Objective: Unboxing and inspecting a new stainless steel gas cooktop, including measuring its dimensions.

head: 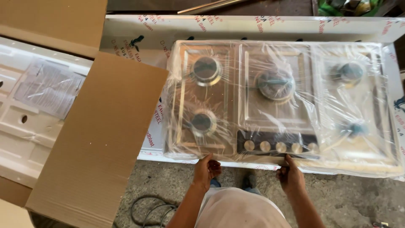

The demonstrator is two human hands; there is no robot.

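Observation:
A steel gas hob with several burners and a row of knobs lies wrapped in clear plastic film on a white metal sheet. My left hand touches the hob's near edge below the left burners, fingers curled on the film. At the near edge under the knobs, my right hand pinches the film or the rim.
An open cardboard box lies at the left, its flap over the sheet's left end; white foam packing with a paper leaflet shows inside. A dark cable coils on the concrete floor by my feet.

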